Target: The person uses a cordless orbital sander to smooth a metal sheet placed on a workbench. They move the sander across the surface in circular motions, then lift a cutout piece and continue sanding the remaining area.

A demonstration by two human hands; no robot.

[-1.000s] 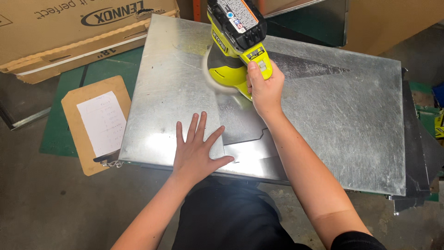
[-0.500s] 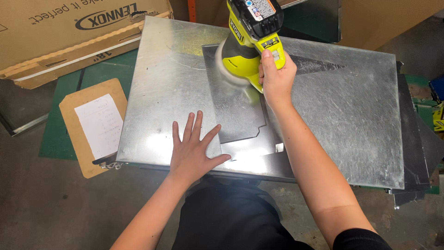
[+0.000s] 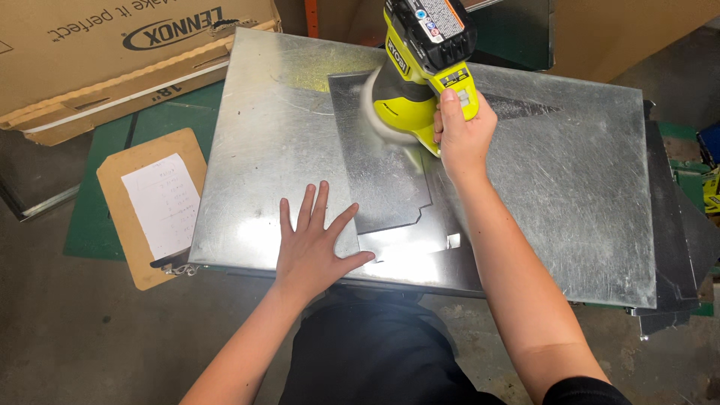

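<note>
Head view: the right hand (image 3: 463, 135) is closed around the handle of a yellow-green cordless sander (image 3: 420, 71), the arm stretched forward over the metal. The sander is pressed pad-down on a smaller metal piece (image 3: 379, 184), its pad blurred. The left hand (image 3: 313, 247) is laid flat with fingers spread wide, holding nothing, on the large galvanised sheet (image 3: 570, 195) just beside the near left corner of the smaller piece. That piece is set near the middle of the sheet, with a notched near edge. Bare metal is left to the right of the right arm and to the left of the sander. A clipboard (image 3: 154, 202) with paper is seen beyond the sheet's left edge, and a cardboard box (image 3: 97, 60) at upper left.
</note>
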